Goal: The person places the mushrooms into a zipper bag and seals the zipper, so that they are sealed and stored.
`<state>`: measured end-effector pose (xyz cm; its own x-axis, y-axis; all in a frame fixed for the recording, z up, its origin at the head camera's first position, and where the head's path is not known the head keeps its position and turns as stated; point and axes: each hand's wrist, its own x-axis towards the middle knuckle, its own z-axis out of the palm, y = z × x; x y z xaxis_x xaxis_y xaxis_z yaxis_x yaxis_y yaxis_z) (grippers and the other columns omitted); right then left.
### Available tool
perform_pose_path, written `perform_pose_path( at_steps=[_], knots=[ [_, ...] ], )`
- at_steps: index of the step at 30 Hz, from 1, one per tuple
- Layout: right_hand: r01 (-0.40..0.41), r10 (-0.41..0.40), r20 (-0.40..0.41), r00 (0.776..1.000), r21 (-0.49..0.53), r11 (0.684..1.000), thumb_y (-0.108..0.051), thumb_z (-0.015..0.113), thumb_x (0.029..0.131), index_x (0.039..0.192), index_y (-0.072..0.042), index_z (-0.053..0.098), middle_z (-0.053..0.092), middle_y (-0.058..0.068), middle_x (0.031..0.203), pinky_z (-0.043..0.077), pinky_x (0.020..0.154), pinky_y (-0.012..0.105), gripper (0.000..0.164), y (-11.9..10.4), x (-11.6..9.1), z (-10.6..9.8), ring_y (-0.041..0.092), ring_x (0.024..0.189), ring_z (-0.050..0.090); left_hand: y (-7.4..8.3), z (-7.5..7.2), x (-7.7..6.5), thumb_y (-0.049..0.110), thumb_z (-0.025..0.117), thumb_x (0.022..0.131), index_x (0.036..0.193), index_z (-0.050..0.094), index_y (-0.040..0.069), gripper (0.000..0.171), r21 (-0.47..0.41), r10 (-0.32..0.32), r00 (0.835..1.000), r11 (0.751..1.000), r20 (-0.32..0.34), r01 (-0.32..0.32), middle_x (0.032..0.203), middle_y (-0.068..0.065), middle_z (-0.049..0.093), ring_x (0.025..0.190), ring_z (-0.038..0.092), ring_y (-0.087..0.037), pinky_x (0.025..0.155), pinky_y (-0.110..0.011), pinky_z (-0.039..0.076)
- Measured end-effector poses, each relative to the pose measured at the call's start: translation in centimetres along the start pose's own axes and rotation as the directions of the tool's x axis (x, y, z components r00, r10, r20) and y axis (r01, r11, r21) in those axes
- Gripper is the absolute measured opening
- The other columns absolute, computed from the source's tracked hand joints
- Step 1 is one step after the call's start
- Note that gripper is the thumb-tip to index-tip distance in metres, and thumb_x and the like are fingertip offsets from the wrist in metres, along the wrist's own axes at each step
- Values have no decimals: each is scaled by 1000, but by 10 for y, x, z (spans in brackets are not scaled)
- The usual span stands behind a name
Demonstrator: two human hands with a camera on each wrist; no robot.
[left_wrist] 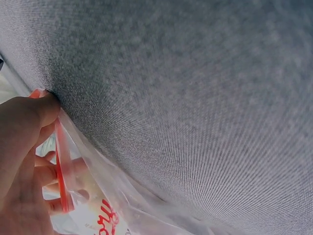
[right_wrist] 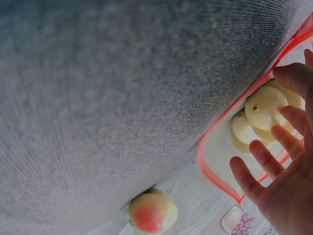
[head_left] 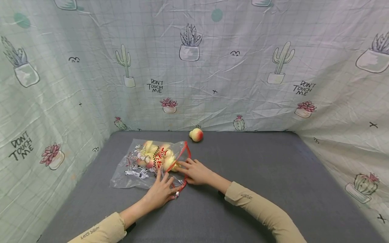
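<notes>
A clear zip bag (head_left: 121,177) with a red-edged mouth and printed pictures lies on the left half of the table, its mouth to the right. Several yellow-and-red, peach-like fruits (right_wrist: 266,107) are inside. My left hand (head_left: 161,190) lies over the bag's near side, its thumb holding the red edge (left_wrist: 59,161) by the mouth. At the mouth is my right hand (head_left: 197,172), fingers extended and spread over the opening beside the fruits. Whether its fingertips touch a fruit cannot be told. Another peach-like fruit (head_left: 197,135), with a paler bulge beside it, sits outside the bag.
The dark grey table (head_left: 258,168) stretches to the right of the bag. A pale curtain (head_left: 212,74) with cactus prints hangs at the back and both sides. The outside fruit stands close to the table's far edge.
</notes>
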<state>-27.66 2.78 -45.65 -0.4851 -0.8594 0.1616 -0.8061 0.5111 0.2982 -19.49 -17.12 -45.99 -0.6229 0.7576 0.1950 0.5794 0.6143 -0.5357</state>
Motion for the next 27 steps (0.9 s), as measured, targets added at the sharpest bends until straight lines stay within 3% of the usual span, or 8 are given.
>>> perform_pose_path(
  at_steps=[14, 27],
  knots=[
    [-6, 8, 29, 1000, -71, 997, -42, 55, 82, 137, -26, 35, 36, -1, 141, 42, 70, 29, 60, -4, 5, -1, 15, 103, 44, 2, -2, 1, 55, 54, 77, 120, 52, 44, 45, -5, -8, 1000, 1000, 1, 8, 101, -2, 56, 105, 47, -29, 93, -62, 31],
    [-34, 47, 107, 993, -120, 992, -52, 54, 80, 139, -29, 29, 33, -6, 143, 42, 74, 30, 69, -3, 8, -2, 15, 108, 44, -3, 4, 3, 53, 59, 74, 115, 57, 41, 42, -153, -25, 999, 988, -33, 20, 104, -8, 56, 108, 46, -36, 89, -68, 28]
  ],
)
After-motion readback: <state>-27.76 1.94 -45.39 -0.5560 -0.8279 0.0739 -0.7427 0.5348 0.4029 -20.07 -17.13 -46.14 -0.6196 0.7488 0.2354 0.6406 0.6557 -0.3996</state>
